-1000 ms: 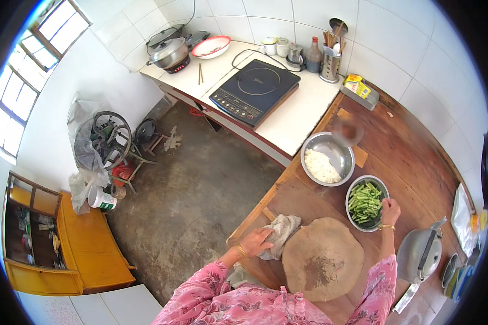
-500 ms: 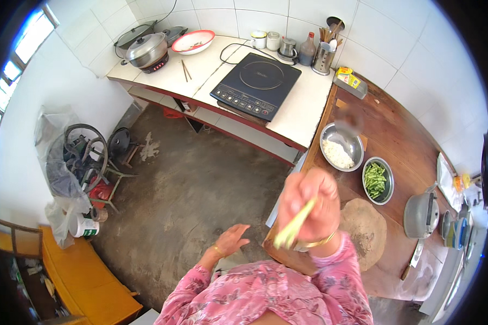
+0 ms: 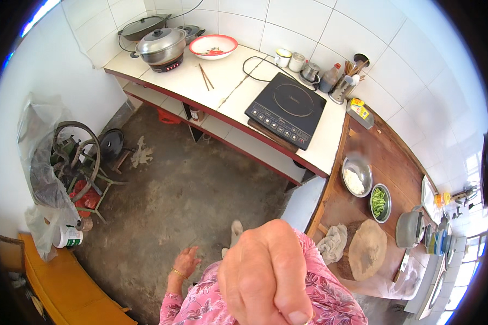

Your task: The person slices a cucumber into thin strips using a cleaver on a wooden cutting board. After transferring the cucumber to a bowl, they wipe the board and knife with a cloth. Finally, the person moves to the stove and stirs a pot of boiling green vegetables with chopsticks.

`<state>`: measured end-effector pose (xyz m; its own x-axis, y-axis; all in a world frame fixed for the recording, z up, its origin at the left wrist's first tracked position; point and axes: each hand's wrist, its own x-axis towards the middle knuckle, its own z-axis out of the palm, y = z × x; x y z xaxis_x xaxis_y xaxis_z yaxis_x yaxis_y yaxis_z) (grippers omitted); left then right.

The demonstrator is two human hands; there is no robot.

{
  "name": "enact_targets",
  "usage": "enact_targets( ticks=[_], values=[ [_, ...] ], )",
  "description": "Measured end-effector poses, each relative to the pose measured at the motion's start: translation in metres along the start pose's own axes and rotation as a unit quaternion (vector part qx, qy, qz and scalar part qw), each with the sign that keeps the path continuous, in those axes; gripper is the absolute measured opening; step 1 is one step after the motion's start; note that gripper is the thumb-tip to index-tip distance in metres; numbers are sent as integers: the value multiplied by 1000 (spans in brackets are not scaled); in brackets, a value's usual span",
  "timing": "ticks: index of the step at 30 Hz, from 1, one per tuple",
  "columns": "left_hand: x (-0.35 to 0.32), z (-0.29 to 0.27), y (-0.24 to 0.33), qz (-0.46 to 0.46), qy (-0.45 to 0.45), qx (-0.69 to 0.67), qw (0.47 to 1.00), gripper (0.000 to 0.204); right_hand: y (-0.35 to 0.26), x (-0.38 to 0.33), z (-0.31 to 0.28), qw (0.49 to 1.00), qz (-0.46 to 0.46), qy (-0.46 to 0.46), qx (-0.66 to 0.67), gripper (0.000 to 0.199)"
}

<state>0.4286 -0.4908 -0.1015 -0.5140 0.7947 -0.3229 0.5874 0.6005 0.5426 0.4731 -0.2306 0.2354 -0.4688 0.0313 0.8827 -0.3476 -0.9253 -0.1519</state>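
My right hand (image 3: 265,276) is raised close in front of me, fingers curled into a closed fist. Whatever it holds, if anything, is hidden behind the knuckles. My left hand (image 3: 186,262) hangs low by my side over the floor, fingers apart and holding nothing. Nearest to the right arm, on the brown wooden table, are a crumpled grey cloth (image 3: 333,244) and a round wooden chopping board (image 3: 368,249). Beyond them stand a metal bowl of white food (image 3: 354,182) and a metal bowl of cut green vegetable pieces (image 3: 378,201).
A kitchen knife (image 3: 402,264) and a lidded metal pot (image 3: 409,228) are on the table's right. The tiled counter bears a black induction cooker (image 3: 287,111), chopsticks (image 3: 206,77), a red-rimmed basin (image 3: 213,46) and an electric pot (image 3: 160,49). A plastic-draped machine (image 3: 65,162) stands at left.
My right hand has come up closer to me from beside the table; the pale green vegetable strip it held is out of sight. My left hand has moved lower and left. The view has shifted.
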Motion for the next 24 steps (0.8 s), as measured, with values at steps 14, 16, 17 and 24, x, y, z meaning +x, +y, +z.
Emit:
enact_targets(
  ticks=[14,16,17,24],
  values=[
    [147,-141,-91,-48,23,-30,998,49,-15,100,-221,997,7,-45,-57,13],
    [176,-165,-91,-31,43,-31,998,50,-22,114,-252,997,4,-52,-61,14],
    [191,-177,-93,-23,53,-32,998,50,-24,122,-267,996,3,-56,-63,14],
    [251,-191,-142,-41,27,-80,996,48,-25,154,-360,994,3,0,-106,17]
  ],
)
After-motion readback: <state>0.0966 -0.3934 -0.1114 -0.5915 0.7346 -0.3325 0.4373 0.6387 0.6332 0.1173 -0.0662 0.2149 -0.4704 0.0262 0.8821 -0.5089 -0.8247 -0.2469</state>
